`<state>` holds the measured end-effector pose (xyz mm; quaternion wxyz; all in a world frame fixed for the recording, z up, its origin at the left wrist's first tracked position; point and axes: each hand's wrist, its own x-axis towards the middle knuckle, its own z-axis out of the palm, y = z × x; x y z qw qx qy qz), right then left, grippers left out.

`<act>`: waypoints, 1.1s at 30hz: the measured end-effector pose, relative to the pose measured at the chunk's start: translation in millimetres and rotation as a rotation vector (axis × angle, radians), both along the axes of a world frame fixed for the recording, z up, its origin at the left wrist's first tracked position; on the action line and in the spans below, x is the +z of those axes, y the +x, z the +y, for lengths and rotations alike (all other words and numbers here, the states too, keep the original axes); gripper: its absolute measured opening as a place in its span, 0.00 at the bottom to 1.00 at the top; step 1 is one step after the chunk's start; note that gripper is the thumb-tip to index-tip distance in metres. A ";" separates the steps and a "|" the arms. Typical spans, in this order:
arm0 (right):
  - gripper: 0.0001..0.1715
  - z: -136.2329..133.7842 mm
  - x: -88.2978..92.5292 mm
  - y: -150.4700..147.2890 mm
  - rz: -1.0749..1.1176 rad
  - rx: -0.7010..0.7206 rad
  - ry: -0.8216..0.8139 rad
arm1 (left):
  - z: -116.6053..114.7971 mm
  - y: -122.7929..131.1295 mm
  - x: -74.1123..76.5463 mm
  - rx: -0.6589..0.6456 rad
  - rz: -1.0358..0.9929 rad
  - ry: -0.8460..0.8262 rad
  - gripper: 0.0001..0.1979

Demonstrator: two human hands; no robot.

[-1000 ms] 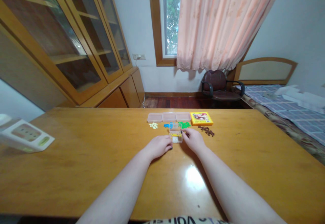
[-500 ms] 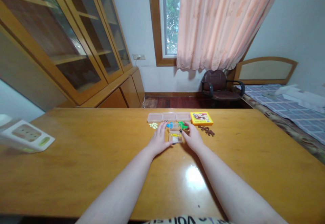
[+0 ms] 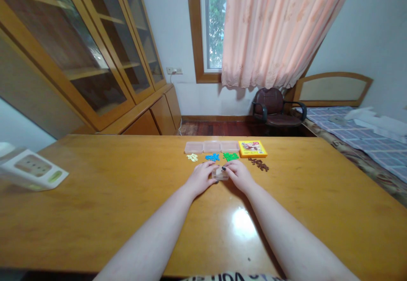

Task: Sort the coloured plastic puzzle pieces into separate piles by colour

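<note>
A small clear plastic box (image 3: 221, 176) stands on the table between my hands, its lid lying down over it. My left hand (image 3: 200, 177) grips the box's left side, with the thumb along the near edge. From the right, my right hand (image 3: 239, 173) presses its fingers on the lid's top and right side. My fingers and glare hide most of what is inside. Just beyond lie small piles of blue pieces (image 3: 212, 157), green pieces (image 3: 230, 157) and cream pieces (image 3: 192, 157).
Three clear trays (image 3: 211, 147) stand in a row at the table's (image 3: 127, 213) far edge. Right of them lies a yellow box (image 3: 252, 148), with brown pieces (image 3: 259, 164) in front. A white container (image 3: 33, 168) is at far left. An office chair (image 3: 275, 107) stands beyond.
The clear box's lid, raised before with yellow pieces visible below it, has come down over the box. Both hands have drawn in around it, and the blue and green piles show more fully.
</note>
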<state>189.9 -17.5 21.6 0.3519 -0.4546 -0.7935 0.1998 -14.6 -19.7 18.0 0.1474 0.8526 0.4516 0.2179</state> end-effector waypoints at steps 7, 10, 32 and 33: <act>0.16 -0.6 0.2 -1.9 -0.060 0.022 0.119 | -20.4 10.6 16.0 0.017 0.175 0.160 0.14; 0.16 -1.7 0.3 -2.6 -0.129 0.042 0.189 | -26.1 14.2 19.7 0.014 0.204 0.153 0.15; 0.17 -1.0 -4.1 0.0 0.020 -0.043 0.213 | 1.3 -59.0 39.1 0.939 0.611 -0.310 0.36; 0.17 -0.8 -4.1 0.0 0.022 -0.043 0.212 | 8.3 -66.3 33.1 0.987 0.578 -0.272 0.37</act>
